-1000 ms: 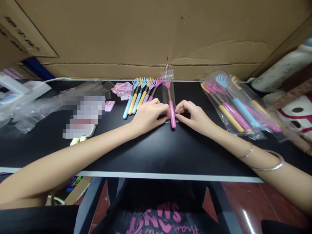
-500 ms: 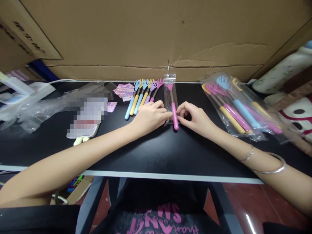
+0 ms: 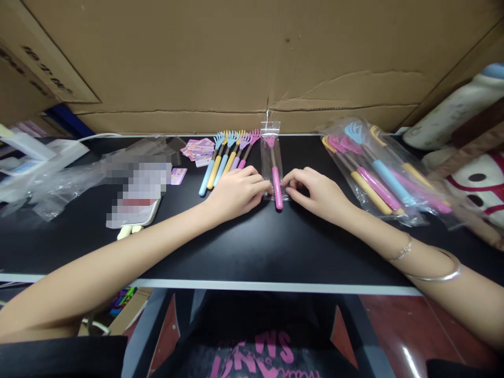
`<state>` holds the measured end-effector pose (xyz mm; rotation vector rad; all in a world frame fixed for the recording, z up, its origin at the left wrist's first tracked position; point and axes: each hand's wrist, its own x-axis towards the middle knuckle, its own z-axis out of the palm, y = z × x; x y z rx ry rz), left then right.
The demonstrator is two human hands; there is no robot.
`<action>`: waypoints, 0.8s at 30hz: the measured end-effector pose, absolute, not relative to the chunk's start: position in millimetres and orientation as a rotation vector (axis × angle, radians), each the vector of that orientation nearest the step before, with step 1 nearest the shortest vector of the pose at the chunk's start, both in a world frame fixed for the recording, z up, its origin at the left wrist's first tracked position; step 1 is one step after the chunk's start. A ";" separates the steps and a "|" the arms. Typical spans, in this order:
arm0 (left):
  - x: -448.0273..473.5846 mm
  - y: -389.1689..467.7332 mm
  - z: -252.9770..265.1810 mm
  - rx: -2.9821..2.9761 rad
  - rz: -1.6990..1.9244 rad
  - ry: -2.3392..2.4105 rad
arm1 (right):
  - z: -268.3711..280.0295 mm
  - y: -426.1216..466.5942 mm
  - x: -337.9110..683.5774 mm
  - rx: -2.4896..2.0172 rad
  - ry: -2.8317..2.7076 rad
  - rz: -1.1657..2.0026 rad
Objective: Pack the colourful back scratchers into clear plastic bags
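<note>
A pink back scratcher (image 3: 277, 190) lies claw end away from me, mostly inside a narrow clear plastic bag (image 3: 266, 164). Its handle end sticks out of the bag's near end. On the left edge of that near end, my left hand (image 3: 241, 190) is closed with its fingertips on the plastic. My right hand (image 3: 316, 190) pinches at the opposite edge, thumb and index finger close together beside the handle. Left of the bag, several loose back scratchers (image 3: 214, 170) in blue, yellow, purple and pink lie fanned out, partly behind my left hand.
Several bagged back scratchers (image 3: 378, 181) are piled at the right. A phone (image 3: 147, 184), small printed cards (image 3: 198, 149) and crumpled clear bags (image 3: 66, 178) lie at the left. A cardboard wall (image 3: 252, 63) rises behind the black table (image 3: 244, 247). A bottle (image 3: 452, 113) stands far right.
My left index finger has come off the scratcher's handle and back to the bag's edge. The handle now lies straighter. The whole view has shifted slightly.
</note>
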<state>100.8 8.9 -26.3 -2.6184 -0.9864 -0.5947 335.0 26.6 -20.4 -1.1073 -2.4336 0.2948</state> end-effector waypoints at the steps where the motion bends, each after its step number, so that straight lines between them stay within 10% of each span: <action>1: 101.0 8.6 -26.2 -2.622 -0.591 -0.993 | -20.2 26.6 335.0 -1.110 -2.430 0.284; 10: 99.4 10.1 -30.8 -2.622 -0.665 -0.979 | -26.3 33.1 340.5 -1.195 -2.387 0.124; 24: 100.5 8.1 -35.4 -2.667 -0.733 -0.860 | -20.2 27.7 333.4 -1.131 -2.137 0.820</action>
